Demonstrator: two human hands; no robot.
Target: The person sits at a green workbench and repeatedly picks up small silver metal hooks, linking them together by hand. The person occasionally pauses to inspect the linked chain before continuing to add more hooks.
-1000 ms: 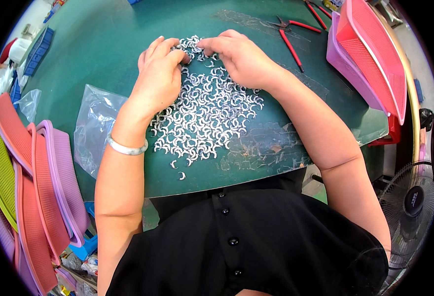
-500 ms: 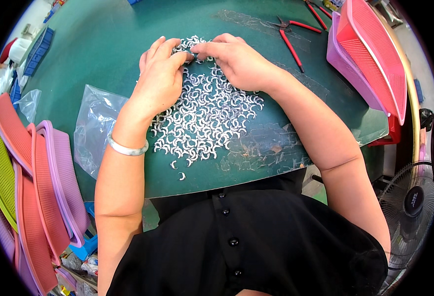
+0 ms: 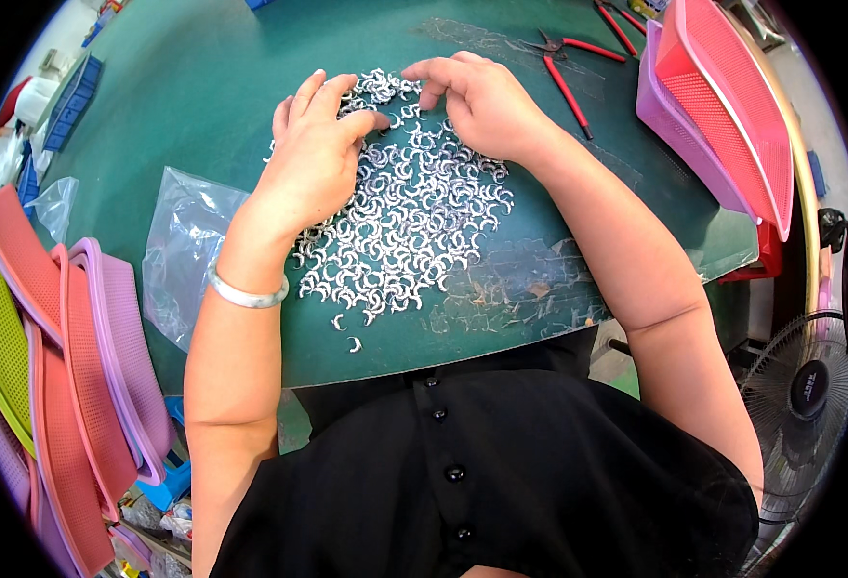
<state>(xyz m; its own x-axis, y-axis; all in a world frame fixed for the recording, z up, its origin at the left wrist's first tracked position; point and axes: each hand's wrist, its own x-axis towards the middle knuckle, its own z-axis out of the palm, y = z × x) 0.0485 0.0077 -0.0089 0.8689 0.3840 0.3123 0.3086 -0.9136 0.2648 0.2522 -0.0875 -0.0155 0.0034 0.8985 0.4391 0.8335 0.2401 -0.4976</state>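
Many small silver crescent-shaped metal pieces (image 3: 395, 231) lie spread in a loose patch on the green tabletop (image 3: 202, 116), with a denser clump at the far end. My left hand (image 3: 313, 144) rests over the patch's far left side, its fingers apart and its thumb reaching in among the crescents. Across from it, my right hand (image 3: 487, 106) is at the far right edge of the clump. Its index finger is stretched out and the thumb stands apart below it, with no piece visible between them.
A clear plastic bag (image 3: 188, 250) lies left of the patch. Red-handled pliers (image 3: 569, 82) are at the far right, near stacked pink and purple baskets (image 3: 723, 106). More baskets (image 3: 77, 356) stack at the left edge. A fan (image 3: 800, 395) stands at the lower right.
My right hand has moved to the right and slightly away, opening a gap from my left hand and uncovering more of the far clump. My left hand has stayed nearly in place.
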